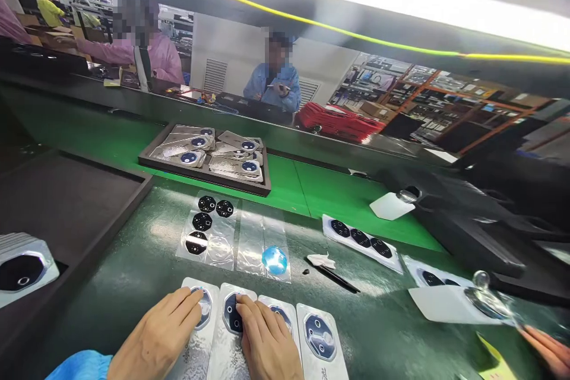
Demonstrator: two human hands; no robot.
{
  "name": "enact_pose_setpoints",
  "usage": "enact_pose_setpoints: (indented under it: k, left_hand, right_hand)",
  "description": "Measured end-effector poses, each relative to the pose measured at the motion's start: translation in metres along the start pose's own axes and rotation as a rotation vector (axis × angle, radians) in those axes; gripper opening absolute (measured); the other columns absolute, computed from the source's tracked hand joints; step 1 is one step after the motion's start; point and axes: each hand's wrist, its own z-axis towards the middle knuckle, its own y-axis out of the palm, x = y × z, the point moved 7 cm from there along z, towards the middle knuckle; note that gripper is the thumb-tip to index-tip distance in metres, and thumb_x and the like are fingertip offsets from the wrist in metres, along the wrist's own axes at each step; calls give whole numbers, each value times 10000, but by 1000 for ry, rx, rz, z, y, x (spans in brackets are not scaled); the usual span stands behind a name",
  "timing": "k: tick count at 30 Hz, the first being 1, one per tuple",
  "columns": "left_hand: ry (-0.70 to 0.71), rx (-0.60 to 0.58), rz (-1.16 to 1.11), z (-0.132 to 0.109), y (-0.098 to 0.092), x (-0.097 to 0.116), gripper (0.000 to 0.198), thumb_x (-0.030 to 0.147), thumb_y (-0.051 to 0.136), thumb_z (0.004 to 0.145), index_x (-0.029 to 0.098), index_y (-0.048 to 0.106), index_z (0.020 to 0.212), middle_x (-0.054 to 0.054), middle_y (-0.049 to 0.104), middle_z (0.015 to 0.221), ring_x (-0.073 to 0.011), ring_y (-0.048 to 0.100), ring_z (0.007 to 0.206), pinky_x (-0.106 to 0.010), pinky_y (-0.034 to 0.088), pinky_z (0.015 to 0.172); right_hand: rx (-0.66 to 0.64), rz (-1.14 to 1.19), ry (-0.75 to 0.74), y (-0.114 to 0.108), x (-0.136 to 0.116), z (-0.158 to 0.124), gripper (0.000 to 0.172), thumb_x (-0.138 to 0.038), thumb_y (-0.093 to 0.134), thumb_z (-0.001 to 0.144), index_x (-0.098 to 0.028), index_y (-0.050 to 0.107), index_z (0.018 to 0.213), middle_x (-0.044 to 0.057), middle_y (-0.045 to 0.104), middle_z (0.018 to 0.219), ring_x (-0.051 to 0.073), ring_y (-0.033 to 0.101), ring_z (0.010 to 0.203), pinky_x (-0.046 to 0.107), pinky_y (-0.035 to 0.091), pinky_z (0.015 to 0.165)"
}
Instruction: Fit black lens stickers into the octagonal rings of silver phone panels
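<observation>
Several silver rectangular plates, each with a dark octagonal face with small ring holes, lie side by side at the bottom middle. My left hand (160, 329) rests its fingertips on the octagon of the leftmost plate (196, 350). Pressed against the dark face of the second plate (229, 347) is my right hand (269, 335), its fingers laid across toward the third plate (289, 313), which it partly covers. The rightmost plate (323, 341) is untouched. Neither hand visibly holds a loose object. Beyond the hands, clear sheets (218, 252) carry black octagonal stickers and a blue round film (275, 260).
A dark tray (205, 176) of more plates stands behind; stacked plates (27, 270) are at left. Black tweezers (333, 276), sticker strips (363, 243) and white metal-topped bottles (440, 306) lie rightward. Another person's hand (547, 347) is at the right edge.
</observation>
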Motion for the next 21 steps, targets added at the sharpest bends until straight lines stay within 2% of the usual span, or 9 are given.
enact_pose_setpoints:
  k: [4, 10, 15, 21]
  left_hand:
    - [-31, -17, 66, -3, 5, -3, 376, 2, 303, 962, 99, 635, 1109, -118, 703, 1141, -224, 680, 1082, -402, 581, 945]
    - [90, 121, 141, -6, -3, 2, 385, 36, 289, 1003, 93, 654, 1108, -95, 731, 1146, -192, 698, 1061, -321, 572, 920]
    - [62, 88, 131, 0, -6, 1, 414, 28, 270, 999, 105, 667, 1087, -78, 744, 1102, -195, 703, 1034, -326, 575, 900]
    - [27, 31, 130, -2, 4, 0, 461, -57, 281, 920, 138, 654, 1107, -66, 726, 1122, -208, 684, 1054, -373, 565, 917]
  right_hand:
    - [-11, -9, 39, -3, -1, 2, 364, -15, 357, 921, -152, 602, 1152, 85, 740, 1118, 221, 680, 908, 363, 446, 785]
    - [-41, 10, 42, -3, -1, 2, 357, -28, 340, 933, -149, 611, 1133, 81, 733, 1142, 206, 655, 873, 349, 446, 769]
    - [-21, 19, 16, -5, -2, 3, 344, -37, 355, 935, -154, 619, 1122, 87, 732, 1144, 202, 649, 857, 344, 449, 726]
    - [-30, 11, 40, -7, -3, 8, 365, -21, 347, 922, -151, 614, 1134, 92, 732, 1105, 196, 639, 808, 339, 434, 694]
